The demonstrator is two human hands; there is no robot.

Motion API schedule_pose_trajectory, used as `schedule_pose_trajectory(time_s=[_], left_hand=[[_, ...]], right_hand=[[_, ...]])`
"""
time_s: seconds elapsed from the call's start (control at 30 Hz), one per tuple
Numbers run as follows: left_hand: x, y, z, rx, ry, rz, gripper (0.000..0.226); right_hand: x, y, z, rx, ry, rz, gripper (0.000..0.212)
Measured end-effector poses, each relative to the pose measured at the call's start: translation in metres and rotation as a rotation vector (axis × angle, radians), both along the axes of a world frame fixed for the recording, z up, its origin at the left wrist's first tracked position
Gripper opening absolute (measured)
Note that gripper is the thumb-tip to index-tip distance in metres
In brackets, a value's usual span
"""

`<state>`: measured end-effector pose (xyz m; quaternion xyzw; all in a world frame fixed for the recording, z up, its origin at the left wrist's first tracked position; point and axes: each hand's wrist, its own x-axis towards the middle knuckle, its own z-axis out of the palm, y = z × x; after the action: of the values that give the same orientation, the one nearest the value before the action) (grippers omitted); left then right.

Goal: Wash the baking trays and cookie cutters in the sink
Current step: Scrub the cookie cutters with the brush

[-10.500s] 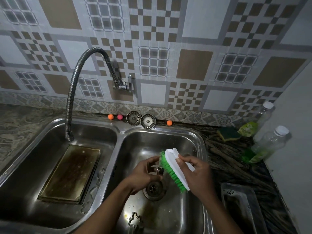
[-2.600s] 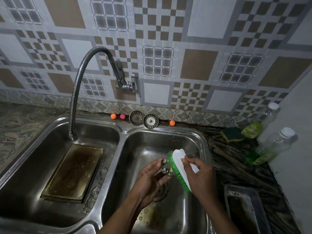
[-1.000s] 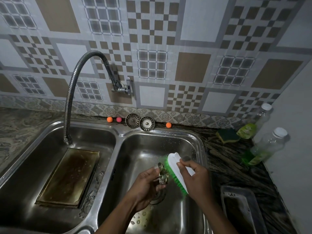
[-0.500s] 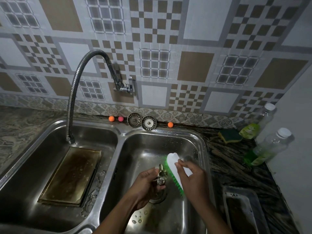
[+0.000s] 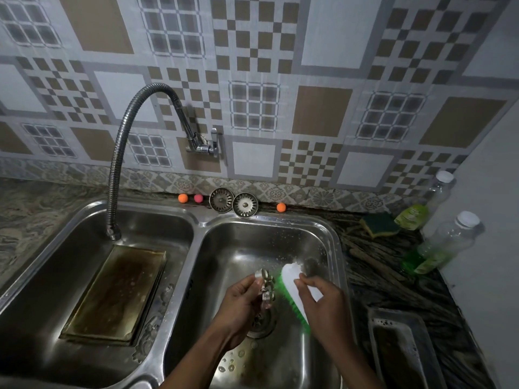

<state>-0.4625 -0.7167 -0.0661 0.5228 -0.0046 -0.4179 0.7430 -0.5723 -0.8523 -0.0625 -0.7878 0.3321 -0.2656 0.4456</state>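
Over the drain of the right sink basin [image 5: 323,234], my left hand [image 5: 238,304] holds a small metal cookie cutter [image 5: 265,284] upright. My right hand [image 5: 323,307] grips a white scrub brush [image 5: 292,287] with green bristles, and the bristles press against the cutter. A stained brown baking tray [image 5: 118,290] lies flat in the left basin, with a metal cutter [image 5: 151,329] beside its right edge. Another dirty tray [image 5: 404,349] sits on the counter to the right of the sink.
A flexible steel tap [image 5: 118,164] hangs over the left basin. Two strainers [image 5: 233,202] and small coloured balls [image 5: 182,197] line the back ledge. A green sponge [image 5: 382,224] and two soap bottles [image 5: 443,242] stand on the dark counter at right.
Over the last second the brush has shifted a little along the cutter in short strokes. My left hand keeps the cutter over the drain. The trays have not moved.
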Motion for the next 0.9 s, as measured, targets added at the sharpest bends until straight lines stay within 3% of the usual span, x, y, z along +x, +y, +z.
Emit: schedule_pose_trajectory(time_s=[0.17, 0.37, 0.7, 0.9], left_hand=[[0.000, -0.002, 0.003, -0.041, 0.020, -0.022, 0.025], [0.005, -0.001, -0.011, 0.125, -0.115, 0.024, 0.022], [-0.010, 0.006, -0.013, 0.273, -0.201, 0.034, 0.022], [-0.022, 0.014, 0.005, 0.272, -0.260, -0.005, 0.024]], right_hand=[[-0.005, -0.001, 0.009, -0.051, -0.004, -0.031, 0.010], [-0.055, -0.032, 0.033, -0.093, -0.028, -0.218, 0.018], [-0.165, -0.035, 0.010, -0.016, 0.242, -0.383, 0.025], [-0.167, -0.029, 0.011, -0.004, 0.210, -0.388, 0.028]])
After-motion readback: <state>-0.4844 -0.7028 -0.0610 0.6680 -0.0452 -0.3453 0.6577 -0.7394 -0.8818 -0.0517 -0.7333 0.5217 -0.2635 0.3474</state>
